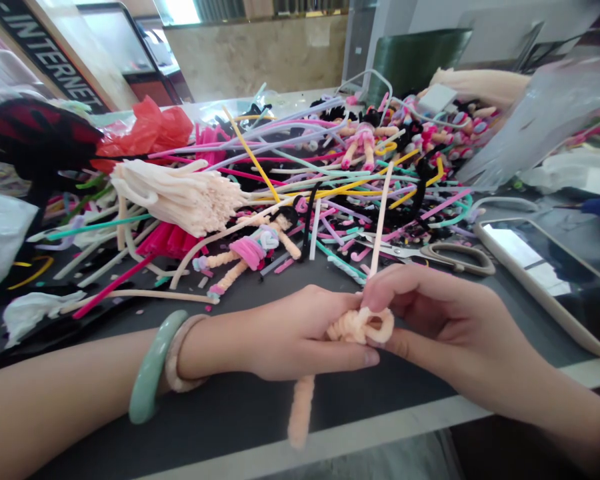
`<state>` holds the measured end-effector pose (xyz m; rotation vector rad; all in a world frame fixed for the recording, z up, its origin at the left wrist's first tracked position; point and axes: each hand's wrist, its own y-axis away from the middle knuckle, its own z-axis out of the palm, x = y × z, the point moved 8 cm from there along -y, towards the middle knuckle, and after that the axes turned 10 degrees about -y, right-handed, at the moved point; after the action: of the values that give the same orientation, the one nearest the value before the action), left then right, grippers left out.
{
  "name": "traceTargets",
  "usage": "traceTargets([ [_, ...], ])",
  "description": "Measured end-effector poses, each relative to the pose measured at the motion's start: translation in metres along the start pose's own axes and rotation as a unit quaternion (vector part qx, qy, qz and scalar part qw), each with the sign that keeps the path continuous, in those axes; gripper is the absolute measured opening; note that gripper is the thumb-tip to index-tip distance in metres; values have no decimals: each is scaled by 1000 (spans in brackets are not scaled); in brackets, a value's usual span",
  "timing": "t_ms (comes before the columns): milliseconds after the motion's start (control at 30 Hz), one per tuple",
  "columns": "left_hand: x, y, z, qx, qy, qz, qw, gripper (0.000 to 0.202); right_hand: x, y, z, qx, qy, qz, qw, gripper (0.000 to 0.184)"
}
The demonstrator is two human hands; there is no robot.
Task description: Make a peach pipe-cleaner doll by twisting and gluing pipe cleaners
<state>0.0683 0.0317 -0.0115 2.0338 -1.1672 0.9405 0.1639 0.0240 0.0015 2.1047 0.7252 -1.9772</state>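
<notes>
My left hand [300, 333] is closed around a twisted peach pipe-cleaner piece [353, 327], whose coiled end shows between thumb and fingers. A thick twisted length of it hangs below that hand. My right hand [430, 327] pinches the looped end of the same piece, thumb below and fingers above. From this pinch one straight peach stem [383, 220] sticks up. Just beyond my hands lies a pipe-cleaner doll [250, 252] with peach limbs and a pink and lilac outfit.
Scissors [455, 257] and a phone [555, 273] lie at the right. A bundle of cream pipe cleaners [180, 193] rests at left, near red plastic [150, 130]. Loose coloured stems and several more dolls [363, 143] cover the table's back. The light table edge [380, 427] runs in front.
</notes>
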Motion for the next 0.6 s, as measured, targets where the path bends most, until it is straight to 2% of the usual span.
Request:
traceTargets([
  [100, -3, 0, 0, 0, -5, -16, 1000, 17, 7, -2, 2, 9, -86, 47, 995, 14],
  [167, -5, 0, 0, 2, -13, -23, 1000, 18, 9, -4, 1, 18, -97, 65, 993, 13],
  [333, -7, -1, 0, -1, -12, -33, 999, 21, 11, -4, -2, 39, -69, 74, 994, 10],
  [533, -6, 1, -1, 10, -19, -39, 999, 22, 3, -1, -7, 76, 57, 22, 995, 4],
  [600, -8, 2, -2, 15, -18, -45, 999, 23, 3, 0, -8, 84, 66, 24, 994, 3],
])
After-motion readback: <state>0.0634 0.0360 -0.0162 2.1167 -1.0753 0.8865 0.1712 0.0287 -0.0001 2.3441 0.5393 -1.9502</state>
